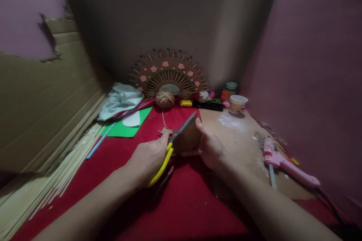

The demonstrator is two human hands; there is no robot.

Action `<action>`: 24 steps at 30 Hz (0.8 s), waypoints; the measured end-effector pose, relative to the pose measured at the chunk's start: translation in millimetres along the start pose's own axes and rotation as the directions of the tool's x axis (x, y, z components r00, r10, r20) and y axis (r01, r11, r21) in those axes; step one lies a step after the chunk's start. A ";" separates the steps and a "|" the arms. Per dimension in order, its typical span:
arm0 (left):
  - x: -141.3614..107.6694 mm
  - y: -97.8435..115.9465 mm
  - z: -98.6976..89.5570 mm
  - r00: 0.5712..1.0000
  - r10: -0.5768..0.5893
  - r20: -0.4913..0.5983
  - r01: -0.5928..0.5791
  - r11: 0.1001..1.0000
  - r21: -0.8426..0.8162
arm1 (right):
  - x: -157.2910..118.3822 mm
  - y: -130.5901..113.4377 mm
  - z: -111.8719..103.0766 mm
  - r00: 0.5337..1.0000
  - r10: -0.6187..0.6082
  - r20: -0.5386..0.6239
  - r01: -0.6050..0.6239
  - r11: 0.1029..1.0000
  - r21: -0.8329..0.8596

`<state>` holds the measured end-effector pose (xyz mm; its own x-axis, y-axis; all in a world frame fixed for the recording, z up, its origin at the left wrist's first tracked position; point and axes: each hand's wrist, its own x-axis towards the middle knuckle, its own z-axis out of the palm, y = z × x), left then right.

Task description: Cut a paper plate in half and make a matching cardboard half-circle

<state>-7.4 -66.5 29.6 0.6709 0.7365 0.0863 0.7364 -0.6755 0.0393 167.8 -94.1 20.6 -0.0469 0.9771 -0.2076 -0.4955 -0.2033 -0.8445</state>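
The cutting looks partway at best, I'd judge; the scissors [169,147] lie across the brown card [189,138] between the two hands, but I can't tell how much is cut or left; the left hand [147,156] has its grip closed around the scissors near the handles, while the right hand [211,146] pinches the card's edge; the card looks flat and plain, its outline partly hidden; beyond both grips sits a twine ball [165,99].

Cropped forearms [98,196], brown piece [187,138] part-hidden
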 end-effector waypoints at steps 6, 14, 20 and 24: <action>-1.1 -0.5 0.6 0.999 0.001 -0.036 0.002 0.997 0.078 | 0.6 1.5 0.9 1.000 0.007 0.013 -0.007 1.000 0.010; -0.6 2.1 -3.4 1.000 -0.029 -0.011 0.029 0.994 0.102 | -1.8 1.9 1.2 0.999 0.022 0.048 -0.023 0.999 0.024; -1.2 2.9 -5.1 0.999 -0.049 -0.005 0.049 0.974 0.220 | -2.6 2.5 3.0 0.999 0.004 0.042 -0.006 0.999 0.042; -1.7 1.9 -7.2 0.998 -0.053 0.021 0.049 0.985 0.163 | -1.0 0.9 3.4 0.999 0.009 0.036 -0.011 0.999 0.047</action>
<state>-7.8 -69.3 36.7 0.6328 0.7718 0.0632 0.7726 -0.6237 -0.1192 164.4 -95.1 21.7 -0.0830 0.9768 -0.1976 -0.5356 -0.2109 -0.8177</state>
